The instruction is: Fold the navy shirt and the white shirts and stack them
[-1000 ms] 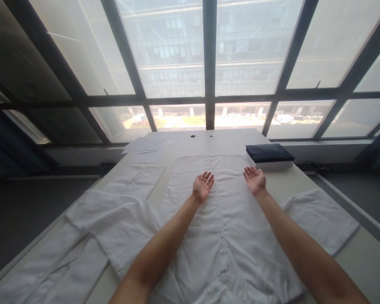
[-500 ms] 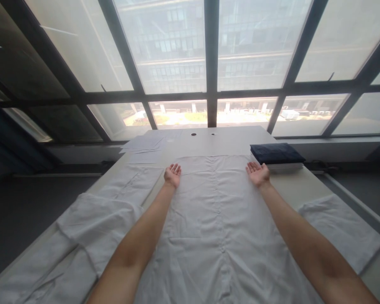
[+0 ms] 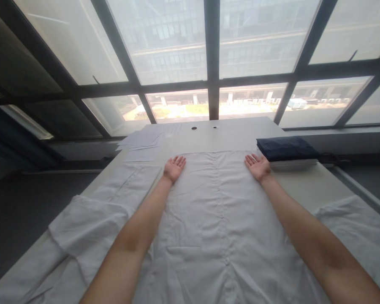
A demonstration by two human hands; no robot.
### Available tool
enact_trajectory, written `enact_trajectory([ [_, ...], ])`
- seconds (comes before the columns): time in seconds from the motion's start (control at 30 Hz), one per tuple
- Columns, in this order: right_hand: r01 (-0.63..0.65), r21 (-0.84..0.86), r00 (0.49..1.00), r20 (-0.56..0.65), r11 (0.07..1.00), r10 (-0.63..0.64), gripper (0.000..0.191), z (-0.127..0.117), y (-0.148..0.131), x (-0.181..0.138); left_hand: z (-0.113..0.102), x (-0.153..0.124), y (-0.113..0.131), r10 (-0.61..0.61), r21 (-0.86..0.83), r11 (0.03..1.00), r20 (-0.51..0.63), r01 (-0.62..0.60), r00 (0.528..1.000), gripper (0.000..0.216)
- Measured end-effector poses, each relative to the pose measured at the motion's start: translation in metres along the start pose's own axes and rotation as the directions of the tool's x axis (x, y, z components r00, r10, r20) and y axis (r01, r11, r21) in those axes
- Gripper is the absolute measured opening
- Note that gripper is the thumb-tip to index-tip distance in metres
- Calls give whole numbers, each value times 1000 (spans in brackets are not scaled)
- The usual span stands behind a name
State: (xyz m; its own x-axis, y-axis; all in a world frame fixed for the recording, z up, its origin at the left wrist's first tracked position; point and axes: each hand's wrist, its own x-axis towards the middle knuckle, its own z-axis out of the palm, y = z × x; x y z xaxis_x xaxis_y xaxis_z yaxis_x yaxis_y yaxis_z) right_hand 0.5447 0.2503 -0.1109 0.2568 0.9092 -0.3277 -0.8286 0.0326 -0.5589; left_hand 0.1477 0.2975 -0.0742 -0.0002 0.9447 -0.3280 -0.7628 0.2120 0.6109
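Observation:
A white button-front coat (image 3: pixel 196 202) lies spread on the table, its row of buttons running down the middle and a pocket seam showing left of it. My left hand (image 3: pixel 174 168) is palm up at the coat's far left edge, fingers stretched and holding nothing. At the far right edge my right hand (image 3: pixel 258 167) lies palm up too, fingers spread, beside a folded dark navy cloth (image 3: pixel 286 148). Whether either hand's back presses on the fabric I cannot tell. One white sleeve (image 3: pixel 95 219) sprawls to the left, and more white fabric (image 3: pixel 351 228) lies to the right.
Several white paper sheets (image 3: pixel 141 139) lie at the table's far left. The navy cloth rests on a flat pale stack (image 3: pixel 294 165). Two round holes pierce the white tabletop (image 3: pixel 234 133) near its far edge. Large dark-framed windows (image 3: pixel 212 55) stand beyond it.
Both hands stay palm up at the coat's far edges. The left hand's fingers now point more inward, over the coat's edge. The view has shifted slightly closer.

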Motion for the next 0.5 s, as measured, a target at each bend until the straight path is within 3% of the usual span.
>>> enact_trajectory([
  [0.13, 52, 22, 998, -22, 998, -51, 32, 11, 2, -5, -13, -11, 51, 145, -33, 988, -71, -148, 987, 38],
  [0.23, 50, 40, 998, 42, 998, -52, 32, 31, 15, -28, -5, -40, 50, 150, -48, 988, 15, -149, 989, 38],
  [0.37, -83, 19, 962, 263, 996, 75, 35, 53, 48, -95, 13, -108, -3, 22, 17, 999, 266, -27, 964, 41],
  [0.5, -236, -142, 851, 448, 961, 276, 35, 43, 90, -175, 9, -181, -79, -229, 252, 959, 428, 129, 874, 58],
])
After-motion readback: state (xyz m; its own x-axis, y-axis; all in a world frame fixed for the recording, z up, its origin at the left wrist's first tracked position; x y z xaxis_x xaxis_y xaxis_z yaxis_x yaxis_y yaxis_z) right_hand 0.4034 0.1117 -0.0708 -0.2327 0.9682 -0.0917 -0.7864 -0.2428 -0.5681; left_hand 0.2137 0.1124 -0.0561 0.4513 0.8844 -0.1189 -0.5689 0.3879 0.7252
